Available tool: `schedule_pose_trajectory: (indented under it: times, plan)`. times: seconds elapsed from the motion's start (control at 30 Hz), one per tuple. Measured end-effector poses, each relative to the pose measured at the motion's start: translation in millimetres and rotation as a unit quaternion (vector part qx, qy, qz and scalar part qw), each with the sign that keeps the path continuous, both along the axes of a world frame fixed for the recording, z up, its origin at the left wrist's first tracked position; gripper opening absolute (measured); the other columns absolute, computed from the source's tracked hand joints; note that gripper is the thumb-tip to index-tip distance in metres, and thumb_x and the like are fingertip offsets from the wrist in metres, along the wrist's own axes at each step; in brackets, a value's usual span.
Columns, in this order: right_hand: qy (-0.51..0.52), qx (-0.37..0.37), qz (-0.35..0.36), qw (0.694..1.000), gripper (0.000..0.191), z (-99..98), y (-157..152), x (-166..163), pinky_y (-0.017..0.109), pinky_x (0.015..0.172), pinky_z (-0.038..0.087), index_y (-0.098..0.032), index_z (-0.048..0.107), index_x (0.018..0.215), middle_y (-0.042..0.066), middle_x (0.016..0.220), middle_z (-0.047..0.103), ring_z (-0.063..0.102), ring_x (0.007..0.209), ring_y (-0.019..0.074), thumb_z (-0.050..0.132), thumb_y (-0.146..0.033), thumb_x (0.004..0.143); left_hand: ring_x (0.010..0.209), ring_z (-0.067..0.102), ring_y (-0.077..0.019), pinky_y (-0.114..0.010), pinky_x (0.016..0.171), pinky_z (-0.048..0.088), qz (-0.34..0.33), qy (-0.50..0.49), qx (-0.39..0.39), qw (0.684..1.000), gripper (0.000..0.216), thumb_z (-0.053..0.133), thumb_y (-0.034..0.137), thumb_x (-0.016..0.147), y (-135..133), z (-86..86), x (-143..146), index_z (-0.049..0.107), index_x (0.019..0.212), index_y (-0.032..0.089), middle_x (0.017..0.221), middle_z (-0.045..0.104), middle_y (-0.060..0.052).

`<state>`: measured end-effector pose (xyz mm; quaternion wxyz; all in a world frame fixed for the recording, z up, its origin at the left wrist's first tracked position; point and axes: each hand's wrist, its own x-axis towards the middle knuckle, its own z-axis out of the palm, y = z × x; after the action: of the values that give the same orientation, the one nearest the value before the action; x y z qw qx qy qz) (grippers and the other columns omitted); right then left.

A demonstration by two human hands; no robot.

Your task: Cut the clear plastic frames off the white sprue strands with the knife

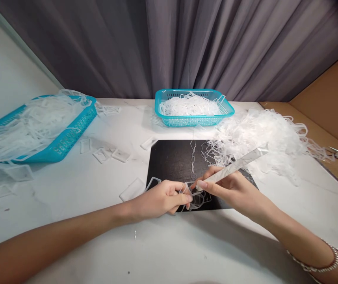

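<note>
My left hand (166,197) pinches a small clear plastic frame (184,190) between thumb and fingers, low over the black mat (171,161). In my right hand (231,187) is a slim tool (240,163), its long flat handle wrapped in whitish, shiny material. The handle slants up to the right. Its working end meets the plastic at my left fingertips, though the exact contact is too small to make out. Thin clear strips (197,201) lie in loops on the mat beneath my fingers. A loose rectangular frame (153,182) rests by my left wrist.
Blue baskets hold translucent plastic pieces, one at the left (59,152) and one at the back (195,121). A big tangled heap of clear strips (266,138) spreads at the right. Several loose frames (121,155) lie left of the mat. A grey curtain (175,47) hangs behind.
</note>
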<state>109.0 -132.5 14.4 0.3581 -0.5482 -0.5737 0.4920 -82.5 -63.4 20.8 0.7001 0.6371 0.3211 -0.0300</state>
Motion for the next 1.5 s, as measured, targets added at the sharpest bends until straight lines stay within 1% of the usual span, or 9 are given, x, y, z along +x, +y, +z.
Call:
schedule_pose_trajectory:
  times: [0.37,0.57,0.7,0.9,1.07,1.17,1.23,1.33,1.5]
  plan:
    - [-0.073,0.022,-0.026,0.997,0.032,-0.2,-1.9,-6.6,0.027,0.056,0.034,-0.02,0.053,0.066,-0.002,0.068,0.044,0.042,0.061,0.0121,0.048,-0.043,0.087,0.04,0.016,-0.0052,-0.022,0.041,0.012,0.017,-0.011,0.011,1.0,0.026,0.049,0.039,0.086,-1.3,-5.8,0.8,0.056,0.079,0.014,0.044,0.026,0.011]
    - [-0.104,0.037,-0.044,0.993,0.031,3.6,-5.3,-12.3,0.028,0.053,0.033,-0.021,0.056,0.066,0.0,0.067,0.047,0.041,0.06,0.0131,0.048,-0.04,0.088,0.043,0.018,-0.0062,-0.023,0.043,0.012,0.029,-0.012,0.017,0.999,0.028,0.05,0.041,0.086,-1.6,-7.0,1.1,0.057,0.079,0.015,0.046,0.025,0.011]
    - [-0.105,0.07,-0.076,0.989,0.028,4.8,-5.0,-15.6,0.027,0.052,0.034,-0.021,0.055,0.065,-0.001,0.063,0.046,0.041,0.057,0.0125,0.049,-0.036,0.088,0.042,0.017,-0.0058,-0.023,0.044,0.013,0.027,-0.01,0.02,0.999,0.027,0.05,0.04,0.085,-1.3,-7.3,1.1,0.055,0.077,0.015,0.044,0.026,0.011]
    - [-0.1,0.087,-0.105,0.986,0.025,2.7,-4.5,-18.7,0.027,0.05,0.032,-0.02,0.057,0.07,-0.001,0.064,0.048,0.041,0.057,0.012,0.049,-0.034,0.088,0.041,0.016,-0.0058,-0.023,0.044,0.013,0.018,-0.006,0.024,1.0,0.024,0.051,0.036,0.084,-0.6,-4.4,1.5,0.052,0.073,0.016,0.043,0.026,0.011]
    - [-0.12,0.114,-0.08,0.983,0.021,1.2,-6.0,-17.9,0.027,0.047,0.029,-0.02,0.058,0.078,-0.001,0.063,0.048,0.037,0.054,0.0113,0.047,-0.032,0.09,0.043,0.019,-0.0062,-0.024,0.044,0.013,-0.002,0.003,0.007,1.0,0.021,0.054,0.03,0.08,3.4,-2.6,0.6,0.052,0.066,0.015,0.046,0.028,0.009]
    - [-0.107,0.112,-0.046,0.987,0.022,2.9,-5.7,-14.3,0.027,0.049,0.033,-0.02,0.056,0.073,0.0,0.067,0.05,0.041,0.057,0.0117,0.046,-0.032,0.09,0.043,0.019,-0.0065,-0.024,0.044,0.013,-0.009,0.004,-0.009,1.0,0.024,0.055,0.032,0.079,5.5,-3.1,-0.9,0.051,0.062,0.015,0.045,0.029,0.009]
    - [-0.094,0.1,-0.021,0.99,0.024,4.7,-5.3,-10.8,0.028,0.053,0.036,-0.02,0.055,0.071,0.001,0.071,0.054,0.046,0.062,0.0129,0.047,-0.032,0.09,0.042,0.018,-0.0067,-0.024,0.044,0.013,0.003,-0.002,-0.01,1.0,0.025,0.052,0.035,0.082,5.4,-3.1,-1.5,0.053,0.066,0.015,0.042,0.027,0.009]
    - [-0.092,0.087,-0.004,0.992,0.022,6.9,-5.5,-5.6,0.029,0.056,0.037,-0.02,0.059,0.078,0.003,0.077,0.058,0.051,0.07,0.0152,0.047,-0.033,0.09,0.042,0.016,-0.0069,-0.024,0.044,0.014,0.036,-0.017,0.002,0.999,0.029,0.047,0.04,0.086,3.5,-2.7,-1.2,0.054,0.073,0.016,0.042,0.026,0.01]
    - [-0.091,0.083,0.016,0.992,0.022,7.0,-6.2,-3.2,0.03,0.06,0.039,-0.02,0.062,0.082,0.004,0.08,0.059,0.052,0.073,0.0159,0.045,-0.032,0.091,0.042,0.02,-0.0066,-0.024,0.042,0.014,0.041,-0.02,0.029,0.999,0.03,0.048,0.04,0.087,1.3,-4.7,0.0,0.054,0.071,0.016,0.043,0.027,0.01]
